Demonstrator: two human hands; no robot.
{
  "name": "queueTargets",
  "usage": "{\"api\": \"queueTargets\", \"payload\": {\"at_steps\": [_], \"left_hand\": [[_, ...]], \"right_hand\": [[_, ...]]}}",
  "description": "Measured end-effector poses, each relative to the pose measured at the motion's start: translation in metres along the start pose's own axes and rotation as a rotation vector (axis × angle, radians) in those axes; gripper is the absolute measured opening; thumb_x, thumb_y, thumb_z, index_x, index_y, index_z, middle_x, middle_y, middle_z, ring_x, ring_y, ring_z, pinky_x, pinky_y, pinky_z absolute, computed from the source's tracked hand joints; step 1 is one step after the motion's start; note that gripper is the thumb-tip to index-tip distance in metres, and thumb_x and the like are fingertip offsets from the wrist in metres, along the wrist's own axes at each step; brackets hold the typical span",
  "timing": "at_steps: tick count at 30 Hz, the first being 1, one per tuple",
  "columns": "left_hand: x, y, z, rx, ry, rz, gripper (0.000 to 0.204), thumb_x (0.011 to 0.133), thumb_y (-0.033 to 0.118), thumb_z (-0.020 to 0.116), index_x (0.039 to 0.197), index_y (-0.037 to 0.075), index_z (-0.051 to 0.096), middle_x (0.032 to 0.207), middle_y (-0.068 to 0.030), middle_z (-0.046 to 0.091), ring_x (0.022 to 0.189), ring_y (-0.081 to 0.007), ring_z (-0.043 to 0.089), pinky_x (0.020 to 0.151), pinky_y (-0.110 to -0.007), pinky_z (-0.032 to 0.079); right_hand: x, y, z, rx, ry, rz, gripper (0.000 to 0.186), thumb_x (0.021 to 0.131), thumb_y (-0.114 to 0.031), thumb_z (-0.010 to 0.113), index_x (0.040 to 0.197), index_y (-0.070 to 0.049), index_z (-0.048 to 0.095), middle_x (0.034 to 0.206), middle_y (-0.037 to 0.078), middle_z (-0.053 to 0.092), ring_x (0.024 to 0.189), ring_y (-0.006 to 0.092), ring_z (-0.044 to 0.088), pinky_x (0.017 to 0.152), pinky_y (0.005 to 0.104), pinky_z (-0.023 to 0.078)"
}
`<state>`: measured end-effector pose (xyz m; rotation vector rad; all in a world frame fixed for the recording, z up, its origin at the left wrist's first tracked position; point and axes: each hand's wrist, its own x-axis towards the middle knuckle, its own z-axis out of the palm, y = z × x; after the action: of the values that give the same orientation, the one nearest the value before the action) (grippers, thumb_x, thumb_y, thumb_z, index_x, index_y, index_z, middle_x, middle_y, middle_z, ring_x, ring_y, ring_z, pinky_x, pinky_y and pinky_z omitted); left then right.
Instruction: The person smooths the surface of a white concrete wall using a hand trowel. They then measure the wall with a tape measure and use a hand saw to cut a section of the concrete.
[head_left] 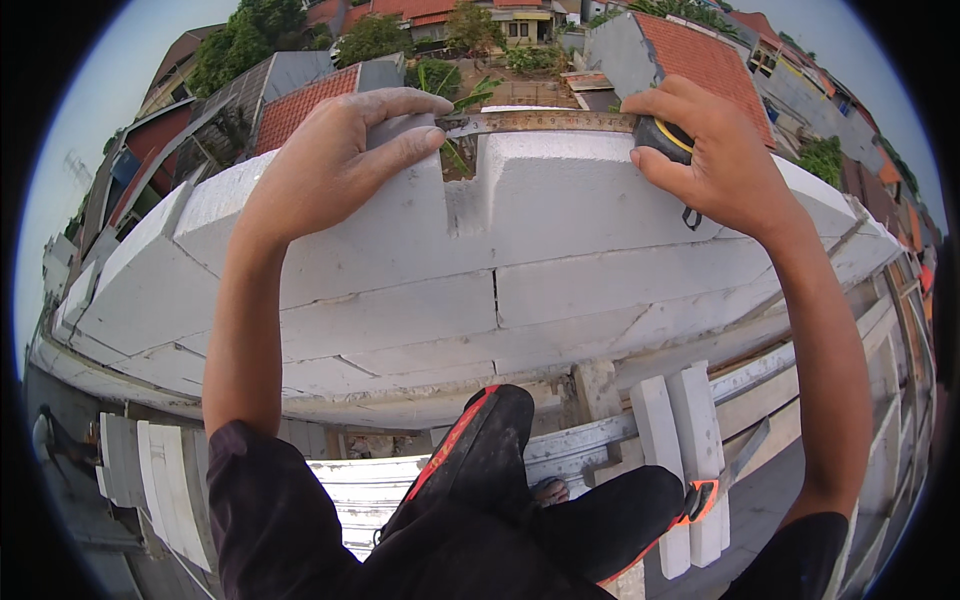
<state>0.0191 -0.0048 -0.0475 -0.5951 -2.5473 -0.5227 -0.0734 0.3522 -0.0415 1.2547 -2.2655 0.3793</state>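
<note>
Black and yellow: tape measure [652, 142], one, with metal strip [560, 121] drawn out. Location: top of the white block wall [600, 195], ahead of the person, between the two hands. Long axis: left to right along the wall's upper edge, crossing the notch [465, 210]. Right hand [715, 150]: nearest the case, curled round it, thumb on the near side, fingers over the top. Left hand [350, 150]: at the strip's free end, thumb and fingers parted; whether it pinches the strip, cannot tell. Markings: measuring lines and numerals along the strip; no brand or label readable on the case.
</note>
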Motion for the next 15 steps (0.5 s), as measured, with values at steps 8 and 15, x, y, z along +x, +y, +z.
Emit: {"api": "queueTargets", "payload": {"at_steps": [8,15], "left_hand": [[0.004,0.002,-0.005,0.014,-0.011,0.073,0.042,0.107,0.036,0.065,0.132,0.004,0.073,0.113,-0.0123,0.077,0.099,-0.0188,0.073,0.089,-0.033,0.057],[-0.004,-0.001,-0.004,-0.071,0.013,0.037,0.036,0.109,0.028,0.06,0.132,0.004,0.073,0.115,-0.0088,0.077,0.1,-0.0143,0.071,0.089,-0.03,0.057]], "right_hand": [[-0.001,0.008,-0.002,-0.006,0.072,-0.031,0.039,0.089,-0.027,0.071,0.121,-0.005,0.072,0.104,0.016,0.07,0.095,0.0344,0.067,0.085,0.0431,0.054],[-0.098,-0.065,0.016,0.782,0.238,0.641,0.039,0.09,-0.021,0.069,0.12,0.004,0.071,0.099,0.006,0.07,0.084,0.0105,0.063,0.076,0.0273,0.053]]}}
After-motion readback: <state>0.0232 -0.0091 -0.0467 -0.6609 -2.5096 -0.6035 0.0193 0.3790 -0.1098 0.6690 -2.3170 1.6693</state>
